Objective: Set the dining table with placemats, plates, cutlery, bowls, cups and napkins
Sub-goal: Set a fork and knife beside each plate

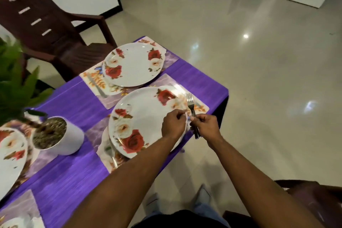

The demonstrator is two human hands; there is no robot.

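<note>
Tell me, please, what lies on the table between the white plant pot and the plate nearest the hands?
In the head view, only purple tablecloth and the left part of that plate's placemat lie between the plant pot and the near plate; no cutlery or cup.

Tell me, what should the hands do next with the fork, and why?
Probably lay one fork on the placemat just right of the near plate. The right hand grips the handles above that bare strip, the left hand pinches beside it, and no cutlery lies by either plate yet.

Dim indoor light, bright glare spots on the glossy floor (246, 36), soft blur, wide-angle bending at edges.
</note>
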